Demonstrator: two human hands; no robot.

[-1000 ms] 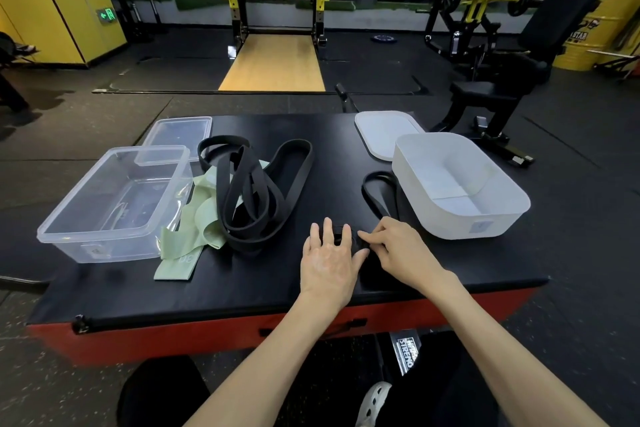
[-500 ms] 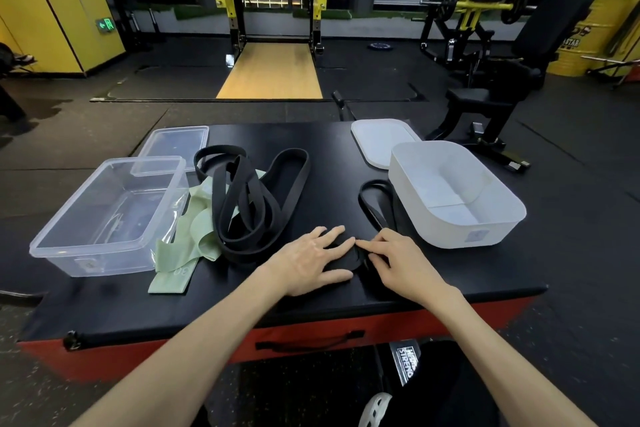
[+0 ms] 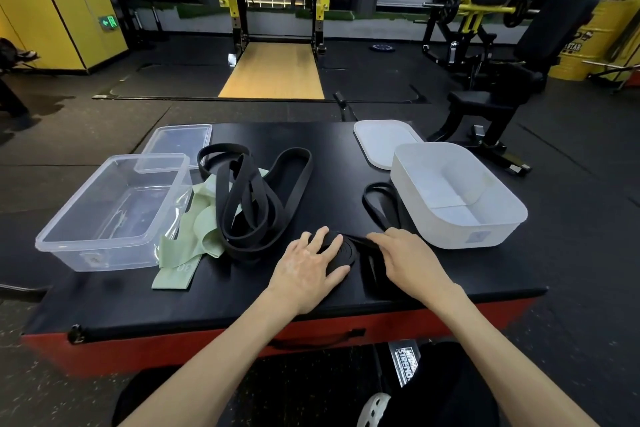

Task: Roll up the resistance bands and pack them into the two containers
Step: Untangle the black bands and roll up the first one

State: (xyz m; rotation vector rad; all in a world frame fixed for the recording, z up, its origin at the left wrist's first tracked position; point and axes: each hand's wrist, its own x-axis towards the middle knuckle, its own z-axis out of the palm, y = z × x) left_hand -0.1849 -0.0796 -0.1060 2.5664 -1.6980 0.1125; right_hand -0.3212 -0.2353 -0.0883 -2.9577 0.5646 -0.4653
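Observation:
A black resistance band lies partly coiled into a flat roll [image 3: 341, 251] near the front of the black table [image 3: 332, 135]. My left hand [image 3: 306, 264] rests flat on the roll with its fingers spread. My right hand [image 3: 405, 258] presses the band's loose strap beside the roll; its far loop [image 3: 379, 201] trails toward the white container [image 3: 460, 239]. A pile of loose black bands [image 3: 249, 198] lies over pale green bands [image 3: 183, 253] at centre-left. The clear container [image 3: 104, 253] stands at the left.
A clear lid [image 3: 178, 142] lies behind the clear container, and a white lid [image 3: 382, 142] behind the white one. The table's red front edge [image 3: 207, 347] is close to me. Gym machines and a rack stand on the floor beyond.
My left hand has turned and shifted onto the coil, which now shows as a wider flat roll. My right hand stays on the strap beside it.

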